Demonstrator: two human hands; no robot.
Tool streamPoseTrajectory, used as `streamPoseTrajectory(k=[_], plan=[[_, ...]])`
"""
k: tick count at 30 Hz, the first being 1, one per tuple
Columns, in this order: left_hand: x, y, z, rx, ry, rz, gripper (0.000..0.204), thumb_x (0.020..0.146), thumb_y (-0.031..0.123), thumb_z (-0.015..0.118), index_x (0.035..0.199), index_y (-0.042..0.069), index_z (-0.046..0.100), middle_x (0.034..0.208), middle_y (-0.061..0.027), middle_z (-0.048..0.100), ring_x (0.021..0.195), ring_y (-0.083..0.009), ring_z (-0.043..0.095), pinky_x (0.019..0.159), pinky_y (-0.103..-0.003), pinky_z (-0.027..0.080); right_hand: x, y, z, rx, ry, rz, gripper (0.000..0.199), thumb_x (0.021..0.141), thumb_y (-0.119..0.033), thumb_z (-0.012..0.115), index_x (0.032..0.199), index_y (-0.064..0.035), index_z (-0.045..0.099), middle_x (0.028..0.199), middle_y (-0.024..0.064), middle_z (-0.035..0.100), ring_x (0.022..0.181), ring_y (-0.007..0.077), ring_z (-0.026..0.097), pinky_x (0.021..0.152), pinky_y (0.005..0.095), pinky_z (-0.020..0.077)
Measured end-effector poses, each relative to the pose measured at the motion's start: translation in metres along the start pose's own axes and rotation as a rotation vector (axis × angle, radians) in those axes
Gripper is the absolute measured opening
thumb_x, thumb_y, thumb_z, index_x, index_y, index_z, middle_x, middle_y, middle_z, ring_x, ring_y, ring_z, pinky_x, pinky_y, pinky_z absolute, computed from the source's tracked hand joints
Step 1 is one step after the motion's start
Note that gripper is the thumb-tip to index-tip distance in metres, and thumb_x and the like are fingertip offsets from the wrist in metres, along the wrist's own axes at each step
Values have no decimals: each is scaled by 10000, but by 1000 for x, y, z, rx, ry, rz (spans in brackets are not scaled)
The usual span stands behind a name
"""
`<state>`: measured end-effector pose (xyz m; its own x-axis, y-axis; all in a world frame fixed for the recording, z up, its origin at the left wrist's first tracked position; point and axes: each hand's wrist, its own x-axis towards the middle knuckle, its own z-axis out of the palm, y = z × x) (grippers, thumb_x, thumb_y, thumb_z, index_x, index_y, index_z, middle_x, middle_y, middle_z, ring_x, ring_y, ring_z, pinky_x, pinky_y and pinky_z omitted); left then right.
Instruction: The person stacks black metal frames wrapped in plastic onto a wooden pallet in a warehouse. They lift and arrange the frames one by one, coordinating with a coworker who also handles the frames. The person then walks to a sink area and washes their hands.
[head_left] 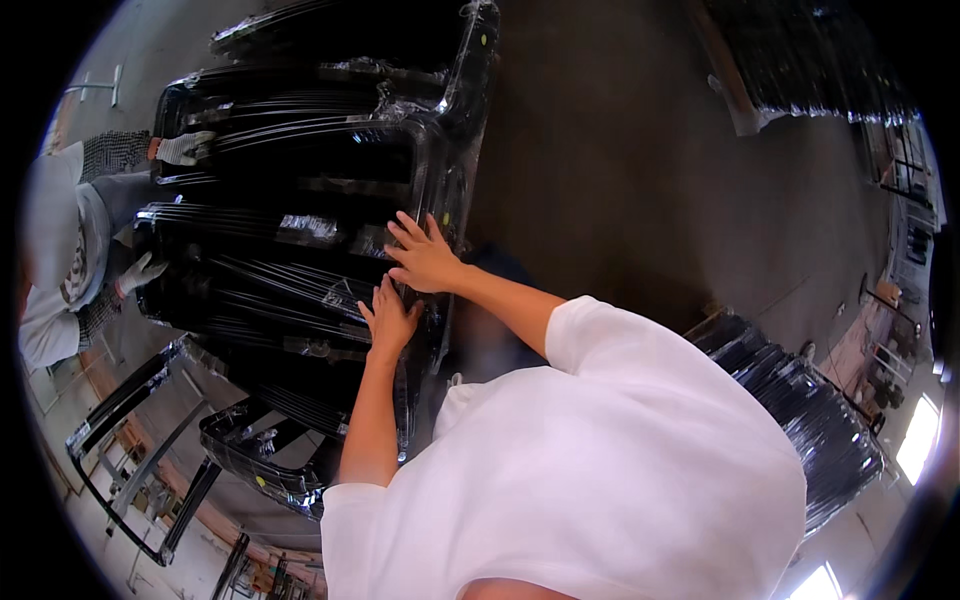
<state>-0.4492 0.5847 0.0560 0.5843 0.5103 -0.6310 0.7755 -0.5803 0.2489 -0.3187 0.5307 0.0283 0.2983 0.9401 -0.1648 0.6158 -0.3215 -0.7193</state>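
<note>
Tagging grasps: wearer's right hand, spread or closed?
Spread: the bare right hand has its fingers fanned apart at the edge of the plastic-wrapped black frame.

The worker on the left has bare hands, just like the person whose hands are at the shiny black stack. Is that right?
Not quite: the head view shows the worker on the left wearing pale gloves. The person's left hand and right hand at the shiny black stack are indeed bare.
</note>
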Motion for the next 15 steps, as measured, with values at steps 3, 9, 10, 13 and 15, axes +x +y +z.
streamPoseTrajectory(k=[3, 9, 10, 13, 15], plan=[[-16, 1, 7, 132, 75, 52, 775, 718, 319, 585, 1273, -26, 168, 1308, -186, 247, 1235, -325, 183, 963, -550, 72, -6, 11, -19, 673, 20, -26, 379, 821, -277, 437, 1114, -43, 493, 1167, 162, 455, 1165, 291, 341, 939, 387, 292], [-49, 4, -1, 6, 419, 91, 558, 733, 122, 541, 1238, 54, 311, 1313, -141, 262, 1241, -325, 164, 959, -542, 134, -77, 88, -71, 641, 196, 418, 303, 754, -240, 473, 885, 1, 600, 792, 154, 611, 731, 190, 589, 667, 301, 450], [-55, -2, 3, -32, 457, 44, 548, 714, 69, 545, 1221, 66, 337, 1307, -150, 267, 1237, -334, 169, 958, -535, 155, -87, 100, -78, 621, 111, 507, 301, 784, -224, 469, 941, 5, 583, 821, 124, 610, 747, 167, 575, 680, 276, 445], [-71, -31, 23, -147, 545, -102, 561, 691, 60, 556, 1212, 76, 350, 1300, -160, 276, 1231, -346, 177, 948, -531, 185, -107, 109, -101, 669, 45, 552, 317, 821, -236, 472, 1019, -3, 559, 815, 84, 601, 746, 125, 549, 682, 238, 433], [-82, -38, 38, -127, 635, -142, 519, 667, 63, 542, 1161, 27, 388, 1261, -194, 312, 1204, -375, 215, 932, -528, 225, -103, 95, -115, 548, -47, 486, 321, 815, -245, 489, 1011, -2, 563, 812, 93, 599, 746, 129, 551, 680, 235, 433]])
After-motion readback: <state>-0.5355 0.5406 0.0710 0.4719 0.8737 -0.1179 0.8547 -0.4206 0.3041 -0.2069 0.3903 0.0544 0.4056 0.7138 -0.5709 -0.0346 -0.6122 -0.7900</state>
